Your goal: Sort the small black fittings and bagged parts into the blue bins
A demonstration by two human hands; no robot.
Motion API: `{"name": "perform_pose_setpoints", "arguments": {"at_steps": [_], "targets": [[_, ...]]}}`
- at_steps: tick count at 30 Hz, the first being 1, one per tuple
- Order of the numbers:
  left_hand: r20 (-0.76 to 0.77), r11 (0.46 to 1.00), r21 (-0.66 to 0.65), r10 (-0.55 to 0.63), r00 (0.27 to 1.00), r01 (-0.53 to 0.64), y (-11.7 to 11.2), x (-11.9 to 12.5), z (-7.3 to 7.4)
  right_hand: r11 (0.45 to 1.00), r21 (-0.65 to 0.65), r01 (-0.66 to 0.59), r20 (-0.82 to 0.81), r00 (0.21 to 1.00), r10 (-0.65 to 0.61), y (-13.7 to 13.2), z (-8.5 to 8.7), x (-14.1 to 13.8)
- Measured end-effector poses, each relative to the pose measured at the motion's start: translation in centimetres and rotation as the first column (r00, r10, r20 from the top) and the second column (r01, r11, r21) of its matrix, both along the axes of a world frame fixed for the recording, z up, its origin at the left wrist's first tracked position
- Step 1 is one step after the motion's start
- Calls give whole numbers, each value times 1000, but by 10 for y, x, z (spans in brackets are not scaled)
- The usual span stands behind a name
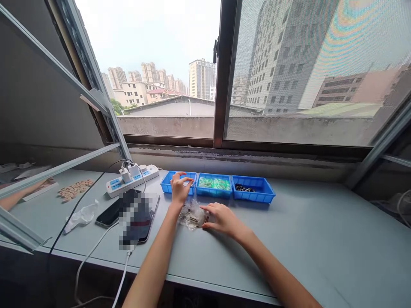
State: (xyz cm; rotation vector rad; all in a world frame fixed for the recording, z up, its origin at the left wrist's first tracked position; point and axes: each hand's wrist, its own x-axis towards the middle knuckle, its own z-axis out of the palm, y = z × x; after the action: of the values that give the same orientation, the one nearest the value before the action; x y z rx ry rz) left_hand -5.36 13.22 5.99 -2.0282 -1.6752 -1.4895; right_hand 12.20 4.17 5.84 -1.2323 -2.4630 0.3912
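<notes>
My left hand (180, 188) is over the left blue bin (166, 187), its thumb and fingers curled into a pinch. Whatever lies between its fingertips is too small to make out. Below it, a clear plastic bag (190, 219) with several thin metal pins rests on the table. My right hand (221, 218) is at the bag's right edge, thumb and forefinger curved but apart, with the bag's side between them. In the middle blue bin (213, 192) are green-tinted packets (214, 184). The right blue bin (257, 197) contains small dark parts (244, 188).
Left of my arms lie a phone (111, 214) and a larger device (150, 222) with a cable. Behind them is a white power strip (133, 177). Crumpled plastic (81, 216) and small wooden pieces (75, 189) sit farther left. A metal frame (93, 77) rises at the left; a window stands behind.
</notes>
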Motion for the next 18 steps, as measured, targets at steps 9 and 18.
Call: {"name": "perform_pose_setpoints", "arguments": {"at_steps": [9,18], "targets": [[-73,986,143,-80,994,90,-4,10,4,990,139,8,-77,997,3,8,-5,4],[-88,970,181,-151,985,164,-5,14,4,995,79,64,-34,998,-62,9,-5,2]]}}
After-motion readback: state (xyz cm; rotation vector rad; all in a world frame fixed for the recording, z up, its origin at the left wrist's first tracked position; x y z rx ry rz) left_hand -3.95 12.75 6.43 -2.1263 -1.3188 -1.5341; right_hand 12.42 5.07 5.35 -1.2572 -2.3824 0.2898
